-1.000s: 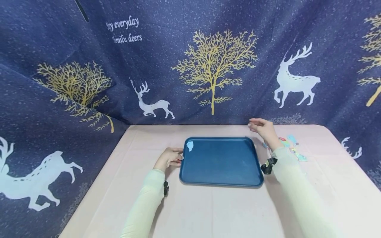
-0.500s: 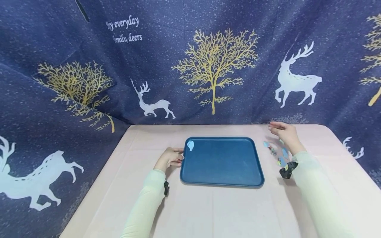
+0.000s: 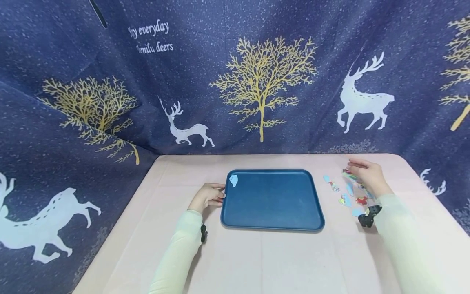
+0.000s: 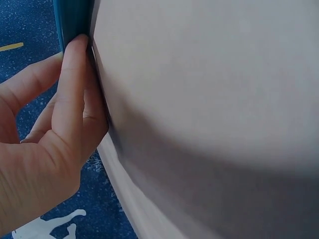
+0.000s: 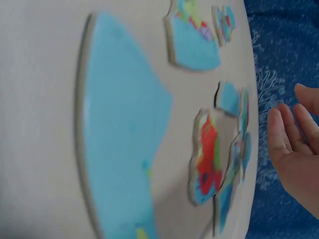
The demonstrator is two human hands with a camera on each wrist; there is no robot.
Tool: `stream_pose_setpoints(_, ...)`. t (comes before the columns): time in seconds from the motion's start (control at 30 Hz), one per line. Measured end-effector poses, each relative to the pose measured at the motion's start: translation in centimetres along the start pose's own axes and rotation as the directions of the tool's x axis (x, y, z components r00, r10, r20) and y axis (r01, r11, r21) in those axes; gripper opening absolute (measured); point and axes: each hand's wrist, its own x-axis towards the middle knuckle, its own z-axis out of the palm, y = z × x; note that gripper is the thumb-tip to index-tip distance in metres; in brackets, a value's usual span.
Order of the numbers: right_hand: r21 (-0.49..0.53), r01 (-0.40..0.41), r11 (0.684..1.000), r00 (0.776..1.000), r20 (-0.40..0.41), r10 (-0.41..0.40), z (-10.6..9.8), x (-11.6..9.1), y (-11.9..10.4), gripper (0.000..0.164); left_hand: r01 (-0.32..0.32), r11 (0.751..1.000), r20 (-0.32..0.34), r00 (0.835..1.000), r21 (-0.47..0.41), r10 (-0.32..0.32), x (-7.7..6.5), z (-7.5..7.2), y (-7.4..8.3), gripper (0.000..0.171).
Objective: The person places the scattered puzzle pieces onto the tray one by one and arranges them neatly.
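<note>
Fingers of the right hand (image 3: 368, 176) are parted from its thumb, the grip holding nothing, over the far part of a loose group of flat printed pieces (image 3: 349, 189). Those lie on the pale pink bench (image 3: 235, 261), just beside the right edge of a dark blue tray (image 3: 272, 204); a red-marked piece (image 3: 361, 200) sits near the wrist, and some others are partly hidden by the hand. Thumb and fingers of the left hand (image 3: 206, 197) touch the tray's left edge; whether they pinch it, I cannot tell. One light blue piece (image 3: 233, 180) lies in the tray's far left corner. Pale green sleeves (image 3: 180, 249) cover both forearms. Behind the bench hangs a navy cloth (image 3: 235, 143) printed with white deer and golden trees.
</note>
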Motion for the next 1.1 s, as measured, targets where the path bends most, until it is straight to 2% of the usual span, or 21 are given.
stream_pose_setpoints(0.17, -0.021, -0.042, 0.999, 0.999, -0.008, 0.042, -0.3, -0.3, 0.5, 0.057, 0.001, 1.000, 0.003, 1.000, 0.003, -0.001, 0.0, 0.0, 0.0, 0.053)
stream_pose_setpoints(0.6, -0.003, -0.080, 0.997, 0.996, -0.028, 0.080, -0.2, 0.1, 1.8, 0.058, -0.003, 1.000, -0.007, 1.000, 0.006, 0.003, 0.0, 0.0, -0.1, 0.051)
stream_pose_setpoints(0.83, -0.169, -0.088, 0.982, 0.996, 0.017, 0.092, -0.3, 0.5, 2.2, 0.063, 0.003, 1.000, -0.006, 1.000, -0.006, -0.003, 0.0, -0.1, 0.0, 0.052)
stream_pose_setpoints(1.1, -0.222, -0.081, 0.972, 0.994, 0.051, 0.094, -0.3, 0.7, 2.3, 0.063, 0.001, 1.000, -0.003, 1.000, -0.013, -0.001, -0.1, 0.0, 0.0, 0.052)
